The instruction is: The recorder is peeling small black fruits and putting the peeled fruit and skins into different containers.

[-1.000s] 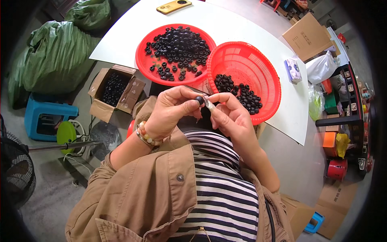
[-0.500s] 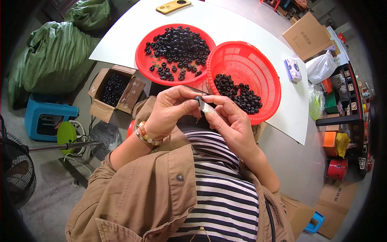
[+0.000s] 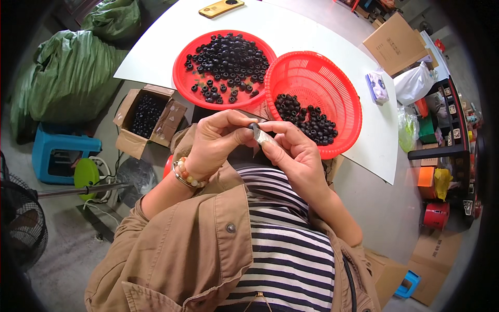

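Note:
My left hand pinches a small round black part between thumb and fingertips, in front of my chest. Against it, my right hand grips a slim tool wrapped in something whitish; its working end is mostly hidden by the fingers. Just beyond my hands, a round red tray holds many black ring-like parts. To its right, a red slotted basket leans tilted toward me, with more black parts gathered at its near side.
A white table carries the tray and basket, a gold phone and a tissue pack. Left of it stand an open carton of black parts, a blue stool, green sacks and a fan. Shelving is at right.
Both hands keep the same hold and have barely moved. The whole view has shifted very slightly; tray and basket contents look the same.

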The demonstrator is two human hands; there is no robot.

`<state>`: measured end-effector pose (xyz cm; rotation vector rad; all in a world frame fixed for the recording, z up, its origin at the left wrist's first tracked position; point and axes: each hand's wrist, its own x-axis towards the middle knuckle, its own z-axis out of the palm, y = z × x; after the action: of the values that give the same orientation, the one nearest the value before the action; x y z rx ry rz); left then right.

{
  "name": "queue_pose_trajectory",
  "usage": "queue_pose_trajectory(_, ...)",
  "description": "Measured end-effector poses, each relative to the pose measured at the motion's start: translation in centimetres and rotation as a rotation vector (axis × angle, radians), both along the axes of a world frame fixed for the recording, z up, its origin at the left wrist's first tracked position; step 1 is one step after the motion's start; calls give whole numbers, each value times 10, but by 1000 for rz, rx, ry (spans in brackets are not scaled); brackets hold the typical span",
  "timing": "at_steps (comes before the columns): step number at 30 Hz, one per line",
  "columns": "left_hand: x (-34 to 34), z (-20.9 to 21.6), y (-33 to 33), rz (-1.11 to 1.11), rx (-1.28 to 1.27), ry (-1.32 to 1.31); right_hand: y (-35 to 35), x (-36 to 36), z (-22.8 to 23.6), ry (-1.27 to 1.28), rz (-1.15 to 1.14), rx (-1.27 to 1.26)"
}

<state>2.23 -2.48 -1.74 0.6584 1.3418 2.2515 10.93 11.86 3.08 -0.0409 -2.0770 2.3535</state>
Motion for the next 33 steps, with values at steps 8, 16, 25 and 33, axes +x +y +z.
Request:
queue_pose_trajectory(8,0,0,-3,-33,-38,30,1,0,0,-7,9,-15)
queue_pose_trajectory(16,1,2,1,6,-31,-29,0,-1,-2,0,-10,-26)
queue_pose_trajectory(25,2,-1,4,-5,19,-3,-5,-4,-3,-16,-45,-81)
queue_pose_trajectory(33,0,-1,1,-74,25,-113,-1,-7,-1,-264,-107,-315)
